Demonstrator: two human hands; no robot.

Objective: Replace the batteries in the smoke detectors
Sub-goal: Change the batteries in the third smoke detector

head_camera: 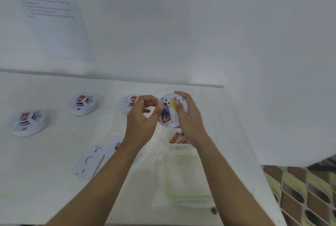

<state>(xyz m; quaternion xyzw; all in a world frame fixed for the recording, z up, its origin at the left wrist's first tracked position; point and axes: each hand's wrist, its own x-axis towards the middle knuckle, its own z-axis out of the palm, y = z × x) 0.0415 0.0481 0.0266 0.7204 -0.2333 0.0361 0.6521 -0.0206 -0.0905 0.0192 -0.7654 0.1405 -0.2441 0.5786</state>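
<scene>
A white table [54, 180] is being shown against a white wall. A printed sheet [54, 25] is being kept flat on that wall at the left, and its text is too blurred to read. A clear box [189, 196] with a green rim is being left on the table near the front edge.

A round white detector [170, 116] is being held above the table, tilted, with its labelled back turned up. It is being gripped by the right hand [189, 116], whose fingers are curled round the right rim. A yellow bit [160, 105] is being pinched at its left edge by the curled left hand [141, 118]. It is too blurred to say what this bit is.

Three other detectors are being left on the table at the left [29, 122], [83, 103], [128, 103], the last partly hidden by the left hand. A white plate [89, 162] is lying flat beside the left forearm. Red batteries [179, 139] are lying under the right wrist, just behind the box.
</scene>
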